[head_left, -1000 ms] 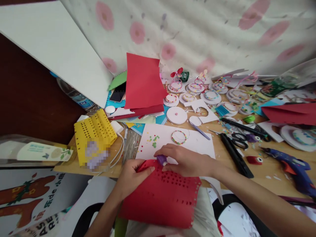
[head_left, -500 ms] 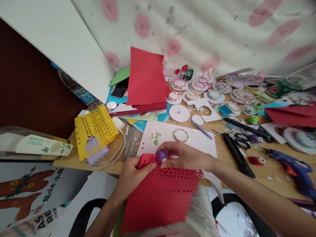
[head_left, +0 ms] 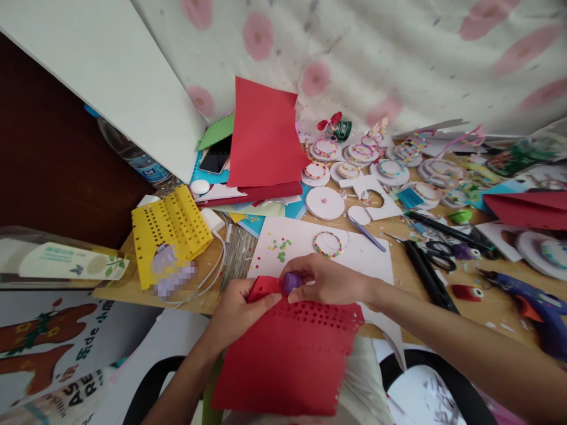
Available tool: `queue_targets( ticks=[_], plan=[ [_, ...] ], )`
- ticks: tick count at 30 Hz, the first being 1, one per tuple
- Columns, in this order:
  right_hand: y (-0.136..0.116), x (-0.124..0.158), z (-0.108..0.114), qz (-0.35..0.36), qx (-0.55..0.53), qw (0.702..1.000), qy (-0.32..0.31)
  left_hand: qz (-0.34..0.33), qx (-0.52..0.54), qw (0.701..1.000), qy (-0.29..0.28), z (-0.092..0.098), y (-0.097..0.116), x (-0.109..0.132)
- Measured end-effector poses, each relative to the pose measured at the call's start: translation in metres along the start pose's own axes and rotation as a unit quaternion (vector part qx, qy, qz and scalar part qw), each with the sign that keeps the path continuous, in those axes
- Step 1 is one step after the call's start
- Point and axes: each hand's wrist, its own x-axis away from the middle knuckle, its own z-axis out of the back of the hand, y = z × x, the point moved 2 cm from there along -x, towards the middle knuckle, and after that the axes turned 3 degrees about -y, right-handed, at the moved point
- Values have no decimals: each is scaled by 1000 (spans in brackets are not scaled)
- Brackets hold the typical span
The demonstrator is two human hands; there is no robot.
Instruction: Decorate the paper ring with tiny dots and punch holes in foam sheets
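A red sheet of paper (head_left: 292, 360) with rows of small punched holes hangs over the table's front edge. My left hand (head_left: 239, 310) grips its upper left corner, thumb on top and fingers beneath. My right hand (head_left: 325, 280) is closed around a small purple craft punch (head_left: 291, 283) set at the sheet's top edge, right beside my left thumb. Under and beyond the hands lies a white sheet (head_left: 292, 233) carrying green and red paper bits and a beaded ring (head_left: 328, 243).
To the left sits a folded yellow punched paper (head_left: 170, 236) near a white cable (head_left: 219, 260). At right are scissors (head_left: 438, 255), a black pen-like tool (head_left: 429, 277), a red punch (head_left: 466, 292) and a blue glue gun (head_left: 527, 301). White discs with beaded rings (head_left: 390, 171) stand behind.
The view has shifted slightly. The purple punch is turned a little in my right hand, hiding its white part, and the red sheet's lower edge has swung slightly left.
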Motion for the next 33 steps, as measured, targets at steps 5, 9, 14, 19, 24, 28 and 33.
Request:
queue_targets(
  ticks=[5,9,14,19,24,28,33],
  plan=[
    [0,-2,-1,-9,26,999,22,-17,-47,999,-13,13,11,-3],
    [-2,-4,-1,-12,40,999,28,-21,-41,998,-43,14,16,-9],
    [-3,-9,1,-24,95,993,68,-46,11,998,-52,4,16,-22],
    [-1,-10,0,-15,88,993,79,-73,26,995,-55,2,16,-29],
    [5,-12,-2,-13,63,994,87,-77,16,996,-49,3,18,-31],
    [11,-16,-2,-1,30,998,60,-59,15,995,-74,9,16,-30],
    [12,-17,4,21,-27,999,25,-4,-31,998,-51,21,4,-25]
  ],
)
